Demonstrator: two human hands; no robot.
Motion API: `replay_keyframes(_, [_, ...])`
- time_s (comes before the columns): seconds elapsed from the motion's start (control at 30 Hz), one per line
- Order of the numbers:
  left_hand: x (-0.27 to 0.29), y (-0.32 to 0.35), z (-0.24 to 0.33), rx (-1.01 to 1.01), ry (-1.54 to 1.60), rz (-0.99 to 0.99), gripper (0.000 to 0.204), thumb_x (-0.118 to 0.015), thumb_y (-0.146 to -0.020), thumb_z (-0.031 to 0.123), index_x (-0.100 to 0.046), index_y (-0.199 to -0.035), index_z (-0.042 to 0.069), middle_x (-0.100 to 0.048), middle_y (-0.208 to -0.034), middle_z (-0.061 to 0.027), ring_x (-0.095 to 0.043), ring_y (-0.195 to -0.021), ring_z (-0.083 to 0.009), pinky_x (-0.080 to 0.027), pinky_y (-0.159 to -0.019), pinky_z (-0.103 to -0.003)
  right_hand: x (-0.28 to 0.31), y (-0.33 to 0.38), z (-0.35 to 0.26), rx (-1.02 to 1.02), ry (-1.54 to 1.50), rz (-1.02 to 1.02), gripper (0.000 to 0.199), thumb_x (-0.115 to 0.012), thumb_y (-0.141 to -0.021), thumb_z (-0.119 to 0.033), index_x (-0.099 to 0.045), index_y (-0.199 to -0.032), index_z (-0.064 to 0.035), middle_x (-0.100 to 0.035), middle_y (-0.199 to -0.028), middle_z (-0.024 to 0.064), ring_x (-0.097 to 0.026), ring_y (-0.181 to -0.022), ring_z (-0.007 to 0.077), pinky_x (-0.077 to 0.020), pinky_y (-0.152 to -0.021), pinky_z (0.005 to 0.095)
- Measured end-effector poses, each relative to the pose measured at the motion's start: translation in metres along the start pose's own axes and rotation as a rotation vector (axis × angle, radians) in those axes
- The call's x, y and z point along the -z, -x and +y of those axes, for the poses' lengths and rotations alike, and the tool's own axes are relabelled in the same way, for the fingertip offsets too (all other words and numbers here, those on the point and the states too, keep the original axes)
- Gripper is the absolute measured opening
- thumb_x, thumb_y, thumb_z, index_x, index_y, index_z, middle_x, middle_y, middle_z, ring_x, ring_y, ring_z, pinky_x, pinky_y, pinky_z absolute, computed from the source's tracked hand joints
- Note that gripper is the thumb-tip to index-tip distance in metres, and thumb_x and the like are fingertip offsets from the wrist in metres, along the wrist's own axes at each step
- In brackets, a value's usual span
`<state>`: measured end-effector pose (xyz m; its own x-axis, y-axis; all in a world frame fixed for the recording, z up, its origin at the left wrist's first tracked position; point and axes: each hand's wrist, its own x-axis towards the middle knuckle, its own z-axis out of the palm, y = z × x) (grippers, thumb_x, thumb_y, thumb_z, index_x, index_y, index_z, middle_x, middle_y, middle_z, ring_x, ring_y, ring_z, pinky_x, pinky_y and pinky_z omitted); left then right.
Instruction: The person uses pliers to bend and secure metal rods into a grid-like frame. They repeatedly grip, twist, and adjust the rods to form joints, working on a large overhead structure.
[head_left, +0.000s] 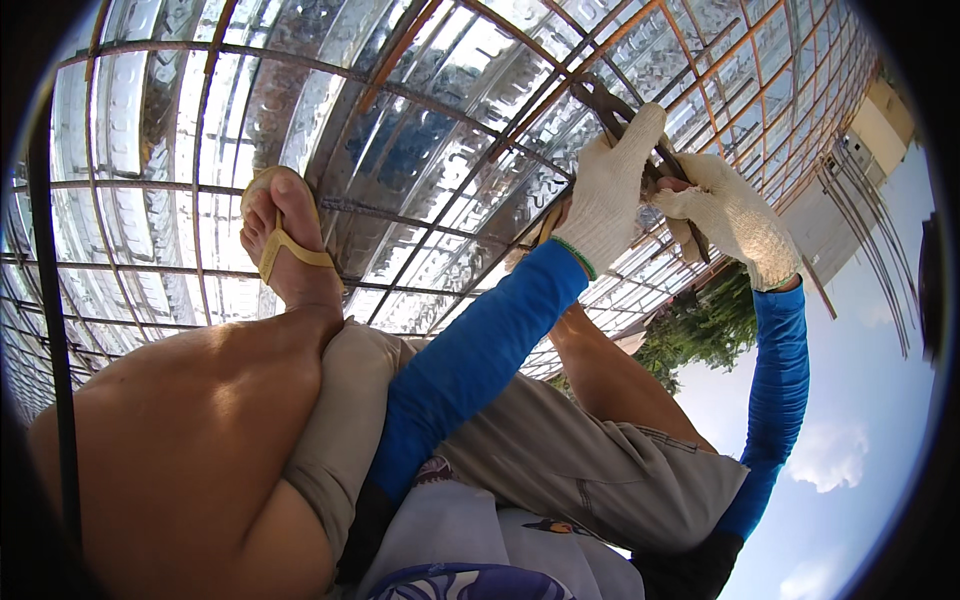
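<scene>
A pair of dark, rusty metal pincers [607, 104] reaches up to the steel bar grid [440, 230], its jaws close to a crossing of bars. My right hand [735, 215], in an off-white knit glove, is closed around a handle of the pincers. My left hand [612, 195], in a similar glove with a green cuff edge, lies against the pincers with one finger stretched up along them. It looks closed on the other handle, though its remaining fingers are hidden. Whether wire sits in the jaws cannot be made out.
Under the bars lies shiny ribbed metal decking [130, 110]. My left foot, in a yellow flip-flop [290, 250], rests on the grid. A dark upright bar [55, 320] stands at the left. Long loose bars [870, 235] jut out at the right, near a tree [700, 325].
</scene>
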<state>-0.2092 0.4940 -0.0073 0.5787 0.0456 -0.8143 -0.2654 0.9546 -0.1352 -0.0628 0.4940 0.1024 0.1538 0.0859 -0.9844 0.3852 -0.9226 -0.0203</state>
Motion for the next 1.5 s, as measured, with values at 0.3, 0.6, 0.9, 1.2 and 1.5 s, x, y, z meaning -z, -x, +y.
replay_keyframes(0.3, [-0.027,0.000,-0.002,-0.131,0.005,0.173,0.039,-0.075,-0.100,0.041,-0.060,-0.095,0.005,-0.059,-0.083,-0.0012,-0.056,-0.073,-0.0124,-0.047,-0.063,-0.034,-0.010,0.023,-0.016,0.110,0.901,0.250,0.029,-0.071,-0.099,-0.024,-0.069,-0.110,0.0024,-0.071,-0.082,0.0115,-0.075,-0.080,0.0224,-0.0620,-0.072,0.0353])
replay_keyframes(0.6, [-0.027,-0.011,-0.010,-0.152,-0.013,0.192,0.044,-0.072,-0.102,0.045,-0.061,-0.096,0.002,-0.058,-0.082,-0.0024,-0.054,-0.072,-0.0120,-0.045,-0.062,-0.036,-0.018,0.076,-0.036,0.268,0.928,0.383,0.032,-0.074,-0.097,-0.024,-0.065,-0.115,0.0009,-0.071,-0.086,0.0146,-0.076,-0.081,0.0277,-0.0619,-0.071,0.0390])
replay_keyframes(0.9, [-0.028,-0.003,0.002,-0.099,-0.052,0.164,0.038,-0.071,-0.099,0.037,-0.063,-0.087,0.001,-0.059,-0.079,-0.0039,-0.058,-0.065,-0.0146,-0.049,-0.060,-0.037,-0.085,-0.001,0.024,0.262,1.120,0.776,0.037,-0.076,-0.095,-0.024,-0.061,-0.121,-0.0005,-0.071,-0.089,0.0177,-0.076,-0.083,0.0330,-0.0619,-0.070,0.0428])
replay_keyframes(1.2, [-0.024,-0.014,-0.010,-0.211,-0.067,0.200,0.038,-0.070,-0.104,0.035,-0.064,-0.091,0.000,-0.063,-0.080,-0.0048,-0.060,-0.068,-0.0159,-0.048,-0.060,-0.037,-0.079,-0.031,0.039,0.305,1.127,0.929,0.038,-0.076,-0.095,-0.022,-0.059,-0.123,-0.0011,-0.071,-0.092,0.0194,-0.076,-0.084,0.0362,-0.0613,-0.070,0.0460])
replay_keyframes(1.5, [-0.002,-0.025,-0.011,-0.214,0.136,0.046,0.049,-0.076,-0.099,0.053,-0.064,-0.104,0.007,-0.068,-0.093,-0.0061,-0.066,-0.078,-0.0174,-0.055,-0.071,-0.037,-0.030,0.000,-0.007,0.209,0.749,0.372,0.038,-0.069,-0.096,-0.018,-0.060,-0.127,0.0028,-0.071,-0.094,0.0260,-0.075,-0.095,0.0421,-0.0610,-0.080,0.0521])
